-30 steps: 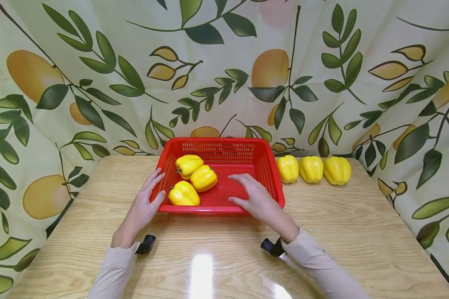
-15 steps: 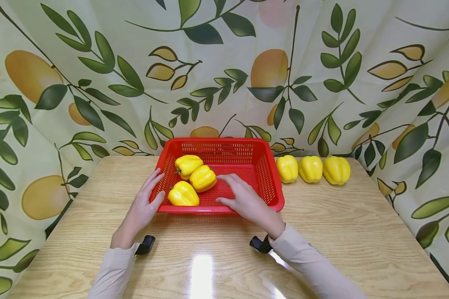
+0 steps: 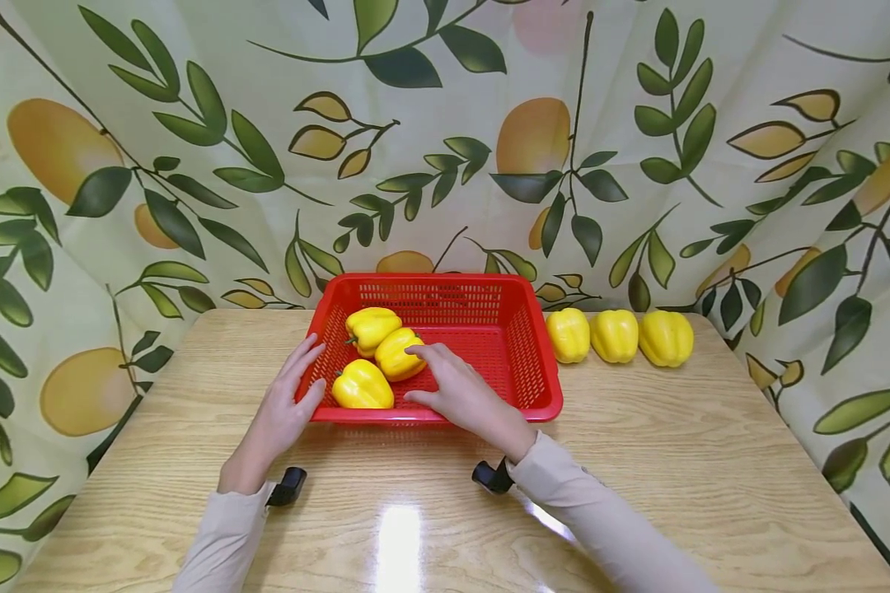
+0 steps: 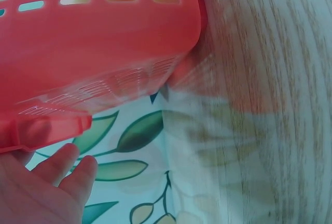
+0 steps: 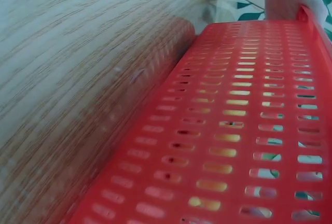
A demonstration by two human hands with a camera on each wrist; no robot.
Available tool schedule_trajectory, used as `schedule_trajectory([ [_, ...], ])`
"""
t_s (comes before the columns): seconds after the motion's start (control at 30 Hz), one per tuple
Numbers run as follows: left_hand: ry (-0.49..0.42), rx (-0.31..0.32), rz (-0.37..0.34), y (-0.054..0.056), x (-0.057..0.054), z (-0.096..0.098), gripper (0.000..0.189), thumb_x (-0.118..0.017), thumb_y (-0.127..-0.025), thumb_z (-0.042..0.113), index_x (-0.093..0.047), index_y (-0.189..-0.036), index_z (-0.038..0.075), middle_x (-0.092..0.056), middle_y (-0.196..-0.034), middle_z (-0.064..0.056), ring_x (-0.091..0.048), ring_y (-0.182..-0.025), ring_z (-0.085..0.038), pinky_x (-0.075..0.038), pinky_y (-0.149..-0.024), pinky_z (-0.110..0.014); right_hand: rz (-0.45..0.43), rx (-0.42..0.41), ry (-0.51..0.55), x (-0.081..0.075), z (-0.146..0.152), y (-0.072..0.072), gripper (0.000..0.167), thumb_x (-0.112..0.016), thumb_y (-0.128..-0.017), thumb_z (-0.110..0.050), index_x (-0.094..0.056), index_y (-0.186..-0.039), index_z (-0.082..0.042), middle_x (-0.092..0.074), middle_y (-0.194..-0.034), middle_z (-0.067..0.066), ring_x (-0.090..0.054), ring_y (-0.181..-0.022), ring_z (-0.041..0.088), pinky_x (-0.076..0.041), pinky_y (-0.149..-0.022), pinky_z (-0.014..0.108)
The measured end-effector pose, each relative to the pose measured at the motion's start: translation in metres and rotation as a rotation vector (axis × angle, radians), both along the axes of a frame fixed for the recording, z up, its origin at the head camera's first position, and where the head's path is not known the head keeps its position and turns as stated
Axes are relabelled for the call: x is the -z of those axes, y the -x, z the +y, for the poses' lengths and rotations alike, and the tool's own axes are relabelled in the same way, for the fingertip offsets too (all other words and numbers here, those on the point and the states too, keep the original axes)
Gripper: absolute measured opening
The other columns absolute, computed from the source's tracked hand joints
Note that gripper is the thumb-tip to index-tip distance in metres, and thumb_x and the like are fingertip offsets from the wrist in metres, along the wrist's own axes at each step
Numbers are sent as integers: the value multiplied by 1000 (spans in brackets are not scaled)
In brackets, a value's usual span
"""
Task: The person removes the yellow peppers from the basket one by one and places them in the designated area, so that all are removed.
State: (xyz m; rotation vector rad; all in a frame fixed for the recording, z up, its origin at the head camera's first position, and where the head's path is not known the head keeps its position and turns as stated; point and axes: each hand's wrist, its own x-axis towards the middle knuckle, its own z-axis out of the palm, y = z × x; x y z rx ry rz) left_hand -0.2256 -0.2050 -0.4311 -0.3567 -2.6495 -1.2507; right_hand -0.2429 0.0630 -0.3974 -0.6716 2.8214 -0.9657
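Note:
A red perforated plastic basket (image 3: pixel 489 416) holds three yellow bell peppers. One bell pepper (image 3: pixel 373 329) lies at the back left, another (image 3: pixel 362 385) at the front left, and a third (image 3: pixel 399 354) between them, to the right. My left hand (image 3: pixel 278 412) rests at the basket's left rim, fingers extended along the outside. In the left wrist view, the left fingertips (image 4: pixel 80 175) show right by the rim. Above the front rim, my right hand (image 3: pixel 460 387) reaches in with thumb and fingers spread. Its fingertips overlap the right side of the third bell pepper in the head view.
Three more yellow bell peppers stand in a row right of the basket: one (image 3: pixel 568 335) close to its wall, one (image 3: pixel 614 336) in the middle, one (image 3: pixel 666 338) outermost. The wooden table (image 3: pixel 341 527) ends at a leaf-and-fruit patterned curtain (image 3: pixel 430 99).
My right hand has moved left across the basket, from its right half to the third bell pepper. The left hand stays at the rim, and the peppers keep their places.

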Motion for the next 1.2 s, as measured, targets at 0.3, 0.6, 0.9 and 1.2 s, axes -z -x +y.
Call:
schedule_trajectory([
  [0.3,7,-3,-11,0,0,-1,54,-52,-97,7,-40,-149,1,-25,-164,-11,-25,-149,-40,-30,-115,-65,27,-29,-17,1,-14,6,71,-81,-82,-30,-49,-143,-16,-53,-140,8,-56,-122,24,-51,-104,43],
  [0.6,7,4,-20,0,-2,2,54,-52,-97,8,-40,-149,1,-24,-164,-11,-25,-149,-41,-30,-114,-66,73,-54,-44,1,-23,11,75,-83,-79,-34,-49,-143,-15,-49,-146,9,-54,-128,26,-50,-105,44],
  [0.9,7,-3,-17,2,-1,4,54,-52,-97,8,-40,-149,1,-25,-164,-11,-25,-149,-40,-31,-114,-64,63,-78,-43,2,-35,15,79,-83,-78,-38,-47,-144,-15,-53,-140,7,-55,-122,22,-52,-102,40],
  [1.2,7,-1,-25,0,-1,0,54,-52,-97,8,-39,-150,3,-24,-164,-11,-25,-149,-41,-32,-112,-66,52,-134,-27,5,-47,20,74,-84,-78,-36,-53,-141,-12,-58,-136,8,-55,-118,20,-53,-99,34],
])
